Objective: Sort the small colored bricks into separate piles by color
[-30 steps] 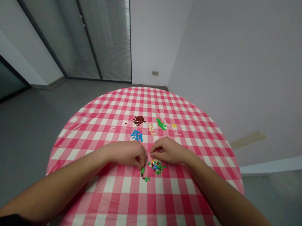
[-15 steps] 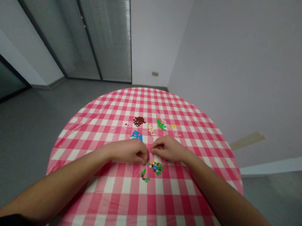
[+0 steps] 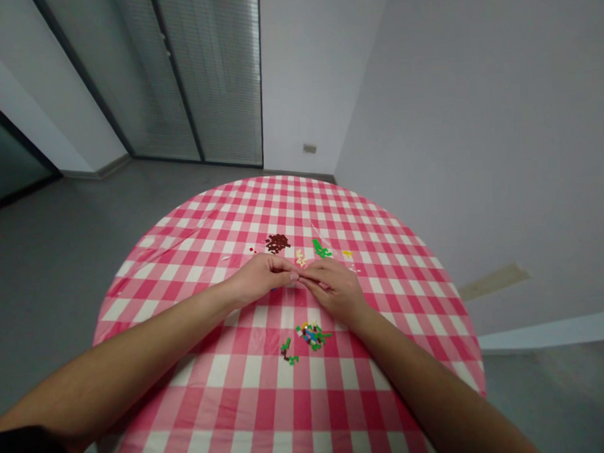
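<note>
My left hand (image 3: 264,279) and my right hand (image 3: 336,289) meet fingertip to fingertip above the middle of the table. Both are closed in a pinch, and whatever lies between the fingers is too small to make out. Nearer to me sits a mixed cluster of tiny building bricks (image 3: 313,336), mostly green with blue, white and yellow bits. Beside it on the left is a small string of green and brown bricks (image 3: 287,351). The pile of blue bricks (image 3: 273,289) is almost wholly hidden under my left hand.
Beyond my hands lie a brown brick pile (image 3: 277,243), green bricks (image 3: 321,248), cream bricks (image 3: 301,257), yellow bricks (image 3: 348,254) and a red piece (image 3: 251,249). A pink-and-white checked cloth (image 3: 229,403) covers the round table. Walls stand behind and to the right.
Both hands have moved away from me, off the near bricks, and come together at the fingertips. My left hand now covers the blue pile.
</note>
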`<move>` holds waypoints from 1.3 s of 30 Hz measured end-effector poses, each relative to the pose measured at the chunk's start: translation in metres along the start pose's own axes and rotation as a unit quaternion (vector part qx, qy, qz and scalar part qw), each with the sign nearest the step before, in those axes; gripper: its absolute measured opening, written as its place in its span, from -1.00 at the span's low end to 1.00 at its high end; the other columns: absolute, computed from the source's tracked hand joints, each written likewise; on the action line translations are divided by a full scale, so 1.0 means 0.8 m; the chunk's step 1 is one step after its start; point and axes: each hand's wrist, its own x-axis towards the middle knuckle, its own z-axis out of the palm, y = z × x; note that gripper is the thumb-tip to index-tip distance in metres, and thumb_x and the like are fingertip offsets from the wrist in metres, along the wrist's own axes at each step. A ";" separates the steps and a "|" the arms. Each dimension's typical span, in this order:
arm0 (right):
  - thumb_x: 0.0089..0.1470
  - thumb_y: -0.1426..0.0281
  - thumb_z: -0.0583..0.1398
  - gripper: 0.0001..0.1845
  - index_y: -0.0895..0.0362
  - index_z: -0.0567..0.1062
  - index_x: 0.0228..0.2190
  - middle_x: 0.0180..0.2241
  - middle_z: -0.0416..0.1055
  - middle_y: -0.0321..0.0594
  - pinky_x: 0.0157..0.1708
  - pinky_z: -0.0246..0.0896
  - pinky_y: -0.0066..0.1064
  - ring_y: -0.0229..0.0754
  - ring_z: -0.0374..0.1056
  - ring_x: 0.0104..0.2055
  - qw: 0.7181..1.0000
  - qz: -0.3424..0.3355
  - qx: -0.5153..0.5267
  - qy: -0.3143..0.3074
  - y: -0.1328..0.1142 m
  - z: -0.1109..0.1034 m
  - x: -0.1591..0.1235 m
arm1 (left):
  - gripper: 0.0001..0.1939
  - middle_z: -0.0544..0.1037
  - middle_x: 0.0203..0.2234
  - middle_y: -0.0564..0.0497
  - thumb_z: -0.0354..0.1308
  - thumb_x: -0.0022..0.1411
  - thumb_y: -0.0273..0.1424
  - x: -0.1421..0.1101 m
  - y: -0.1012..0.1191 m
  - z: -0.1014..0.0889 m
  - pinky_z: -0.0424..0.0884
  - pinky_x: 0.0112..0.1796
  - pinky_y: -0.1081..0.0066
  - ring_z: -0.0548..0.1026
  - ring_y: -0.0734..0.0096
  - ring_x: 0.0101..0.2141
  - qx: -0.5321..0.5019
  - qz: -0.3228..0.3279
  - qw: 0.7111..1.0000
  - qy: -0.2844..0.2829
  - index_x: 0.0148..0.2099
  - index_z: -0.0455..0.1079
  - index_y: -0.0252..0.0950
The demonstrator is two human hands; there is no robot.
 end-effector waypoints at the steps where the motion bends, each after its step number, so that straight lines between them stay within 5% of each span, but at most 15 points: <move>1: 0.23 0.42 0.19 -0.82 0.06 0.61 -0.19 -0.34 0.58 -0.18 -0.27 0.40 -0.33 -0.18 0.46 -0.30 1.000 0.004 -0.006 -0.003 0.002 -0.001 0.000 | -0.87 0.65 -0.34 0.00 0.23 0.15 -0.39 0.000 -0.001 0.000 0.39 -0.10 0.32 0.55 0.36 -0.26 0.003 -0.004 1.000 0.002 -0.26 0.58 -0.28; 10: 0.14 0.46 0.13 -0.81 0.09 0.57 -0.32 -0.34 0.56 -0.15 -0.22 0.33 -0.30 -0.14 0.43 -0.29 0.993 0.096 -0.024 -0.067 0.014 -0.012 0.004 | -0.74 0.61 -0.07 -0.03 0.18 0.26 -0.41 0.000 -0.002 0.010 0.30 0.10 0.20 0.50 0.33 -0.02 -0.035 0.029 0.998 -0.051 -0.01 0.53 -0.23; 15: 0.10 0.44 0.14 -0.84 0.10 0.54 -0.39 -0.44 0.51 -0.17 -0.29 0.29 -0.34 -0.16 0.39 -0.37 0.993 0.093 -0.043 -0.053 0.017 -0.011 0.003 | -0.75 0.61 -0.09 -0.04 0.15 0.30 -0.39 0.002 -0.008 0.011 0.31 0.07 0.21 0.50 0.35 -0.03 -0.036 0.043 0.995 -0.085 0.00 0.52 -0.21; 19: 0.07 0.44 0.16 -0.86 0.13 0.55 -0.39 -0.41 0.52 -0.15 -0.29 0.26 -0.34 -0.15 0.39 -0.35 0.980 0.145 -0.123 -0.056 0.039 -0.018 -0.002 | -0.74 0.61 -0.13 -0.06 0.19 0.25 -0.42 0.000 -0.006 0.001 0.40 -0.08 0.28 0.53 0.36 -0.18 0.076 0.036 0.993 -0.081 -0.02 0.53 -0.24; 24: 0.09 0.42 0.20 -0.87 0.13 0.59 -0.38 -0.36 0.53 -0.12 -0.38 0.20 -0.36 -0.13 0.38 -0.34 0.933 0.244 -0.240 -0.113 0.075 -0.026 -0.007 | -0.80 0.62 -0.26 -0.05 0.24 0.19 -0.51 -0.015 0.010 -0.011 0.41 -0.26 0.44 0.53 0.40 -0.31 0.249 0.110 0.911 -0.310 -0.13 0.58 -0.25; 27: 0.20 0.39 0.16 -0.79 0.13 0.62 -0.28 -0.33 0.52 -0.09 -0.39 0.18 -0.35 -0.11 0.39 -0.32 0.922 0.257 -0.246 -0.156 0.078 -0.025 -0.007 | -0.69 0.61 -0.22 -0.07 0.25 0.13 -0.62 -0.022 0.012 -0.007 0.40 -0.30 0.47 0.53 0.38 -0.30 0.286 0.130 0.876 -0.366 -0.09 0.57 -0.24; 32: 0.28 0.34 0.08 -0.69 0.10 0.61 -0.14 -0.31 0.53 -0.09 -0.38 0.20 -0.34 -0.10 0.40 -0.31 0.925 0.249 -0.235 -0.165 0.074 -0.021 -0.008 | -0.71 0.59 -0.32 -0.02 0.22 0.10 -0.68 -0.022 0.005 0.004 0.38 -0.32 0.50 0.52 0.41 -0.34 0.307 0.156 0.870 -0.353 -0.21 0.58 -0.24; 39: 0.25 0.32 0.09 -0.70 0.13 0.62 -0.20 -0.38 0.52 -0.12 -0.39 0.24 -0.33 -0.12 0.39 -0.35 0.958 0.221 -0.179 -0.037 0.070 -0.026 -0.009 | -0.82 0.60 -0.38 0.02 0.19 0.11 -0.63 -0.018 0.003 0.002 0.36 -0.30 0.47 0.50 0.43 -0.37 0.318 0.138 0.888 -0.303 -0.32 0.54 -0.27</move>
